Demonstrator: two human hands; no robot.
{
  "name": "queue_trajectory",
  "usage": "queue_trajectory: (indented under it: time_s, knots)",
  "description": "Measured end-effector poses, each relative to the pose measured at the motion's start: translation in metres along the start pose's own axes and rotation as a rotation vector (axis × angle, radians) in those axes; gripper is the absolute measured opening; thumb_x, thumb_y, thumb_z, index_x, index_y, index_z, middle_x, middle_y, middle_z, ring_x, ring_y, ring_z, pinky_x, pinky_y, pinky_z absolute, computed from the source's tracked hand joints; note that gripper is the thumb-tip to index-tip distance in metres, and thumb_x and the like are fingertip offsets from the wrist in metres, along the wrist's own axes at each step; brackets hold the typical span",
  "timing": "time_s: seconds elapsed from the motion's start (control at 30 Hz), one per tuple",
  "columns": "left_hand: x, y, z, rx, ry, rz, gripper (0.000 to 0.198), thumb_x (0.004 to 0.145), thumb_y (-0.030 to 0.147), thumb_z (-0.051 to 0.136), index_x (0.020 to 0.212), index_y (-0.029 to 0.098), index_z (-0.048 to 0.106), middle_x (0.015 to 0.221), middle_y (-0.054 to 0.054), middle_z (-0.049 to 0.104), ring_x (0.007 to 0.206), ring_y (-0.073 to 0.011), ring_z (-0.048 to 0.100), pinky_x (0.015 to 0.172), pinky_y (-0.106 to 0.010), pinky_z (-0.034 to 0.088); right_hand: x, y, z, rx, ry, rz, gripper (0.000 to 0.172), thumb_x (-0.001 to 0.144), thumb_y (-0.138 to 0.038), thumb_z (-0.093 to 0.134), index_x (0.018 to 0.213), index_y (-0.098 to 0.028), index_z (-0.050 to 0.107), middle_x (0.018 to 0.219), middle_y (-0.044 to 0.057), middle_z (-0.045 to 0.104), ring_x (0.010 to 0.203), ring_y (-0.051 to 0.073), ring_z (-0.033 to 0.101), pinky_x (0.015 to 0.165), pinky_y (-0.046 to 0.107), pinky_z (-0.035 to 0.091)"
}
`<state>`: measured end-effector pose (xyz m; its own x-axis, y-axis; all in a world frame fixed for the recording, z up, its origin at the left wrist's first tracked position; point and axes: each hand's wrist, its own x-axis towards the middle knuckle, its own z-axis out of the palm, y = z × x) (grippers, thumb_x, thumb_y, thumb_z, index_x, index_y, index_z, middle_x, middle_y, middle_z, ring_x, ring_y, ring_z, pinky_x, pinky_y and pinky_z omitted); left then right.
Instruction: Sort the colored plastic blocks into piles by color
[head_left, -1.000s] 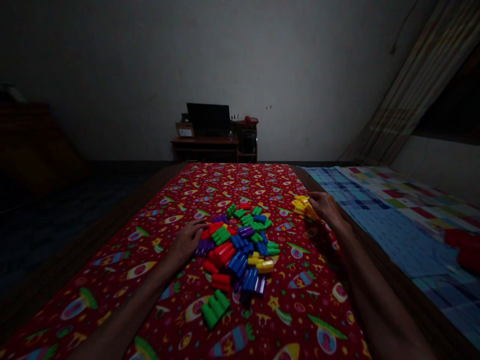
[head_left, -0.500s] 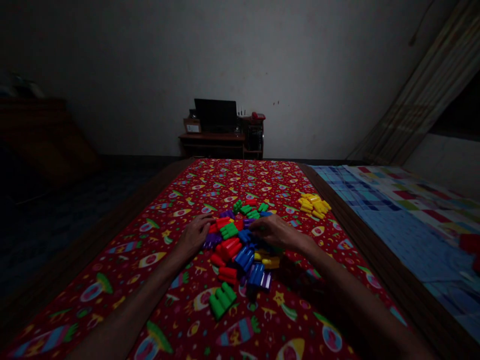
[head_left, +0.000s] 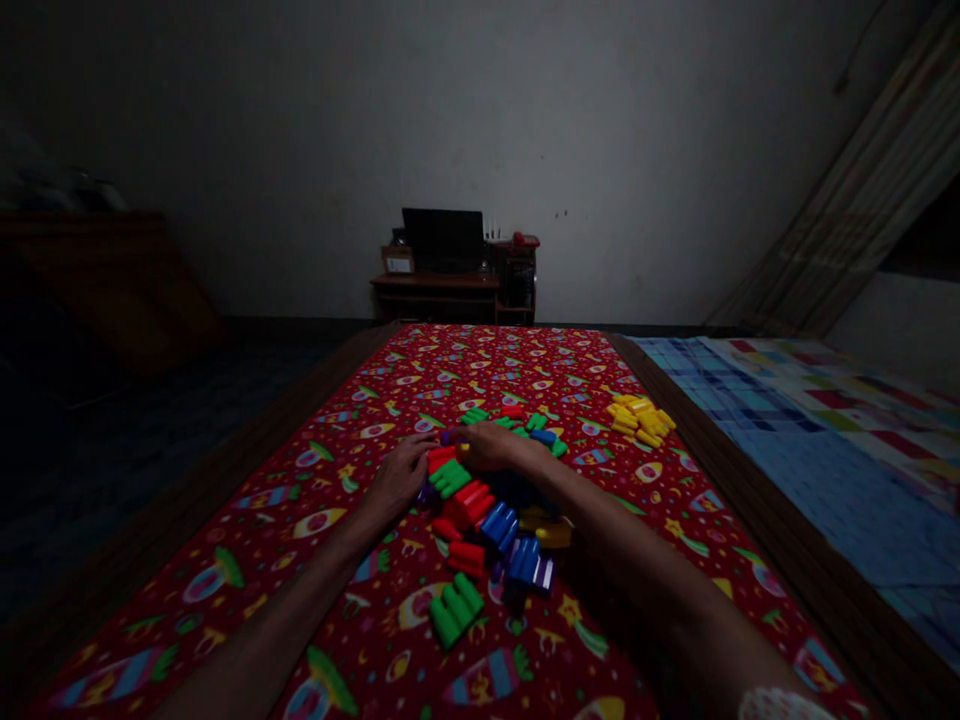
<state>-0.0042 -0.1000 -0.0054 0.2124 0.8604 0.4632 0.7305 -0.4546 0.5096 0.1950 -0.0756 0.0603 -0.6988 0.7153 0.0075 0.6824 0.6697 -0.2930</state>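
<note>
A heap of plastic toy building blocks in several colours lies on a red patterned cloth (head_left: 322, 520). My left hand (head_left: 403, 470) rests against the heap's left edge, its fingers stretched forward beside a red block (head_left: 442, 459). Reaching across the back of the heap, my right hand (head_left: 486, 444) has its fingers bent down around a yellow block (head_left: 463, 452), of which only a bit shows. Close to both hands are a purple block (head_left: 448, 438) and a green block (head_left: 450, 478). Nearer to me lie a blue block (head_left: 499, 525) and a green block (head_left: 456, 610).
A separate group of yellow blocks (head_left: 641, 420) sits to the right on the cloth. Beyond the cloth's far edge stands a desk (head_left: 435, 284) with a monitor (head_left: 442, 238). Blue checked bedding (head_left: 735, 440) spreads at the right.
My right hand has moved left across the heap, from the blue and purple blocks to beside my left hand. My left hand stays at the heap's left edge. The view has shifted slightly.
</note>
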Motion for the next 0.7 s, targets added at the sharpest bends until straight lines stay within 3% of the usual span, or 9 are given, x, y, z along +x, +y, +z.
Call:
queue_trajectory:
  time_s: [0.1, 0.27, 0.37, 0.53, 0.7]
  knots:
    - [0.0, 0.001, -0.002, 0.001, -0.022, -0.009, 0.038, 0.082, 0.025, 0.038, 0.097, 0.014, 0.071, 0.114, -0.013, 0.066, 0.105, -0.0238, 0.062, 0.094, -0.042, 0.051, -0.008, 0.001, 0.004, 0.011, 0.104, 0.019, 0.036, 0.078, -0.02, 0.059, 0.113, -0.016, 0.062, 0.098, 0.009, 0.07, 0.085, 0.02, 0.063, 0.066, 0.025, 0.042]
    - [0.0, 0.0, -0.002, 0.012, -0.049, -0.013, 0.039, 0.085, 0.029, 0.037, 0.1, 0.014, 0.07, 0.114, -0.013, 0.066, 0.107, -0.0247, 0.061, 0.096, -0.043, 0.049, -0.041, 0.021, -0.011, 0.212, 0.413, 0.12, 0.027, 0.081, -0.022, 0.059, 0.107, -0.015, 0.065, 0.091, 0.005, 0.071, 0.078, 0.015, 0.062, 0.068, 0.022, 0.043]
    - [0.001, -0.006, 0.001, 0.016, -0.026, -0.007, 0.04, 0.085, 0.031, 0.037, 0.098, 0.013, 0.071, 0.113, -0.014, 0.066, 0.107, -0.0255, 0.061, 0.096, -0.045, 0.049, -0.073, 0.052, -0.027, 0.227, 0.583, 0.226, 0.024, 0.084, -0.025, 0.055, 0.102, -0.016, 0.068, 0.086, 0.006, 0.072, 0.074, 0.016, 0.063, 0.068, 0.024, 0.045]
    - [0.002, -0.012, 0.003, 0.024, -0.029, 0.01, 0.04, 0.086, 0.032, 0.037, 0.096, 0.014, 0.071, 0.114, -0.013, 0.066, 0.106, -0.0249, 0.061, 0.095, -0.043, 0.049, -0.136, 0.116, -0.044, 0.047, 0.856, 0.506, 0.026, 0.084, -0.03, 0.052, 0.095, -0.017, 0.071, 0.089, 0.009, 0.072, 0.08, 0.021, 0.064, 0.074, 0.03, 0.046]
    - [0.002, -0.01, 0.001, 0.024, -0.037, 0.009, 0.037, 0.085, 0.03, 0.039, 0.097, 0.017, 0.071, 0.114, -0.011, 0.066, 0.105, -0.0241, 0.061, 0.094, -0.042, 0.05, -0.166, 0.158, -0.041, -0.167, 0.931, 0.737, 0.03, 0.082, -0.032, 0.053, 0.096, -0.013, 0.071, 0.097, 0.015, 0.069, 0.091, 0.026, 0.06, 0.084, 0.037, 0.044]
